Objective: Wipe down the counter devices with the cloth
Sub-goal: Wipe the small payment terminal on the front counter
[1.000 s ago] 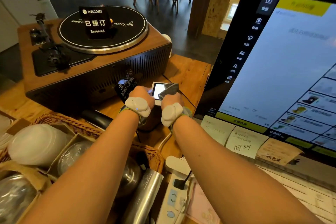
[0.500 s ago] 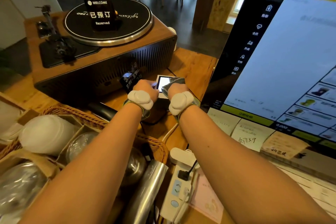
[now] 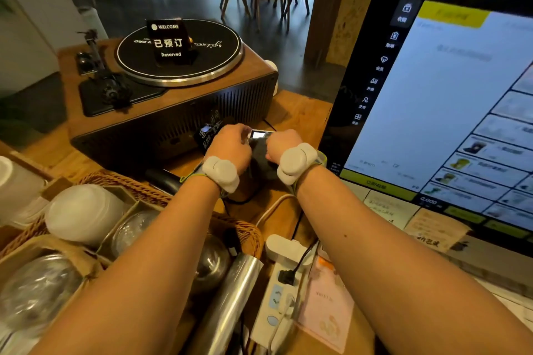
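Wicker basket at lower left, woven rim, cardboard dividers inside. Compartments hold stacks of lids: one frosted white and domed, others clear plastic domes. A shiny metal cylinder lies tilted against the basket's right edge.

Both my hands sit over a small device with a lit screen on the wooden tabletop, just in front of the turntable. My left hand is curled on the device's left side; fingers are hidden from me, so I cannot tell whether they grip it. My right hand is closed on the dark grey cloth, which is bunched soft against the device below the screen.

Turntable: wood case, ribbed dark front, round black platter with metal rim, a black "Reserved" sign standing on it. Large flat touchscreen at right, glossy. White plastic power strip lies between my forearms, black plug in it.
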A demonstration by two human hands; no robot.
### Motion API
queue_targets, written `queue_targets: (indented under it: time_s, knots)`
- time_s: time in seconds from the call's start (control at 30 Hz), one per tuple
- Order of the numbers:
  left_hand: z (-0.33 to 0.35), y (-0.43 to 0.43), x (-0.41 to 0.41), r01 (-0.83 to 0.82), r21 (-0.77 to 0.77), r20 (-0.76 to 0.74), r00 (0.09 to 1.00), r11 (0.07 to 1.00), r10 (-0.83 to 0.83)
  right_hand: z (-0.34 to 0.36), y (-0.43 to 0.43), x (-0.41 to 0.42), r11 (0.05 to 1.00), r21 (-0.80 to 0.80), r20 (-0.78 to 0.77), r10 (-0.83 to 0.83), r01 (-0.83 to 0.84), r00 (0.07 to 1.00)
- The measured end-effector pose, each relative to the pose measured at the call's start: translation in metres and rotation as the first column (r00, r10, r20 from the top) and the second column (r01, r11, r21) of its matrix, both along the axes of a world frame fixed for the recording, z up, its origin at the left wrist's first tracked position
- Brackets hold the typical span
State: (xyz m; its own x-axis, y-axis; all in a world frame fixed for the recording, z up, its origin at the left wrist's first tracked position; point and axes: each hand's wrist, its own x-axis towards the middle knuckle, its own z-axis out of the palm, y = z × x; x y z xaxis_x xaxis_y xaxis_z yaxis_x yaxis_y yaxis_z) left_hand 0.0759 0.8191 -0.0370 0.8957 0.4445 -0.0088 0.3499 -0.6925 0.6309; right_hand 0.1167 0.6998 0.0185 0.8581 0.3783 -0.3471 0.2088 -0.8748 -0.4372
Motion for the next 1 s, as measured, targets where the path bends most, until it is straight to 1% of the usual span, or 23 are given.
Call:
queue_targets:
  time_s: [0.03,0.07,0.13,0.17,0.2,0.23,0.27,0.3,0.37,0.4,0.5,0.53,0.57,0.6,0.63,0.73,0.83,0.97,1.0]
  knots:
    - [0.000,-0.002,-0.003,0.073,0.058,0.040,0.996,0.996,-0.076,-0.003,-0.001,0.002,0.999,0.027,0.029,-0.022,0.021,0.999]
    - [-0.001,-0.005,-0.006,0.162,0.114,0.051,0.984,0.980,-0.169,-0.003,-0.003,0.001,0.999,0.041,0.061,-0.011,0.008,0.998]
    - [-0.008,-0.010,-0.007,0.327,0.192,-0.060,0.945,0.925,-0.322,-0.007,-0.001,0.002,0.996,0.075,0.062,-0.048,0.043,0.997]
    - [-0.011,-0.012,-0.006,0.368,0.207,-0.146,0.928,0.907,-0.344,-0.010,0.000,0.005,0.995,0.068,0.050,-0.071,0.068,0.996]
    - [-0.015,-0.013,-0.004,0.373,0.198,-0.215,0.919,0.906,-0.332,-0.013,0.000,0.005,0.995,0.047,0.045,-0.094,0.092,0.995]
    - [-0.018,-0.013,-0.003,0.350,0.161,-0.246,0.920,0.923,-0.306,-0.016,0.000,0.004,0.995,0.030,0.034,-0.098,0.097,0.995]
    - [-0.022,-0.013,0.000,0.325,0.133,-0.227,0.930,0.936,-0.290,-0.017,0.001,0.004,0.997,-0.006,0.045,-0.082,0.082,0.996]
    - [-0.028,-0.011,0.003,0.298,0.122,-0.200,0.942,0.947,-0.271,-0.016,0.001,0.003,0.995,0.004,0.032,-0.102,0.102,0.994]
    - [-0.032,-0.009,0.004,0.277,0.155,-0.183,0.951,0.948,-0.248,-0.016,0.001,-0.001,0.986,0.017,-0.012,-0.168,0.168,0.986]
    - [-0.036,-0.005,0.007,0.283,0.183,-0.183,0.951,0.941,-0.250,-0.016,0.002,-0.001,0.976,0.067,-0.021,-0.204,0.205,0.979]
    - [-0.037,0.004,0.008,0.333,0.223,-0.213,0.934,0.916,-0.288,-0.027,0.003,0.000,0.981,0.113,-0.004,-0.156,0.155,0.988]
    - [-0.036,0.007,0.009,0.342,0.224,-0.215,0.931,0.913,-0.296,-0.034,0.004,0.001,0.972,0.152,-0.018,-0.177,0.178,0.984]
    - [-0.035,0.009,0.008,0.339,0.210,-0.219,0.930,0.917,-0.294,-0.037,0.004,0.000,0.944,0.203,-0.077,-0.251,0.262,0.965]
    - [-0.035,0.009,0.008,0.340,0.205,-0.215,0.930,0.918,-0.297,-0.039,0.003,-0.002,0.935,0.222,-0.094,-0.261,0.276,0.961]
    - [-0.034,0.010,0.007,0.337,0.198,-0.218,0.931,0.920,-0.294,-0.042,0.003,-0.001,0.919,0.275,-0.071,-0.274,0.283,0.959]
    - [-0.035,0.005,0.004,0.318,0.194,-0.170,0.943,0.928,-0.288,-0.049,0.004,-0.001,0.919,0.254,-0.070,-0.292,0.300,0.954]
    - [-0.036,-0.004,0.003,0.248,0.129,-0.103,0.966,0.960,-0.236,-0.050,0.010,-0.002,0.865,0.313,-0.086,-0.386,0.393,0.918]
    - [-0.037,-0.005,0.005,0.216,0.117,-0.105,0.973,0.969,-0.204,-0.041,0.010,-0.001,0.863,0.289,-0.131,-0.394,0.415,0.910]
    - [-0.036,-0.002,0.006,0.223,0.121,-0.112,0.971,0.967,-0.210,-0.041,0.009,0.001,0.869,0.282,-0.118,-0.390,0.407,0.913]
